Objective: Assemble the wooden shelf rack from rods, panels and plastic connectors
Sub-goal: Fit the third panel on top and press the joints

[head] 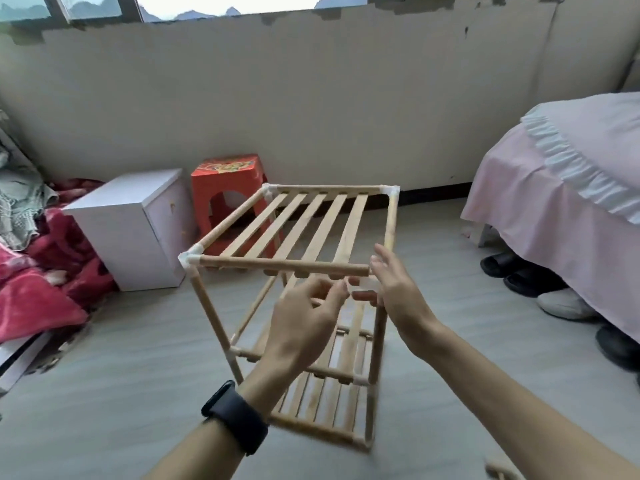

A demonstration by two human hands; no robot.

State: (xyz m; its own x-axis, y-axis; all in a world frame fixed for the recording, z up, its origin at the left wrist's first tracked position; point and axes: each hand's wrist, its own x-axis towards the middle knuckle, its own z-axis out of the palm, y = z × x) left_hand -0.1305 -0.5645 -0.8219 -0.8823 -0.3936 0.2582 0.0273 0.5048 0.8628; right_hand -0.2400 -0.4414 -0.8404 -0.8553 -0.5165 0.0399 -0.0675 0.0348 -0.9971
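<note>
Head view: red stool (225, 181) (white cabinet (117, 223) beside) stands behind the rack (284, 266).

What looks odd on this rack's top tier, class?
The near right corner: the other three corners have white connectors, but here the front rod ends bare, not joined to the side rod, beside the right hand.

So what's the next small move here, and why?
Probably fit a connector onto the near right top corner: the front rod ends bare there, while the other three top corners carry white connectors. The left hand and right hand hover beside it.
</note>
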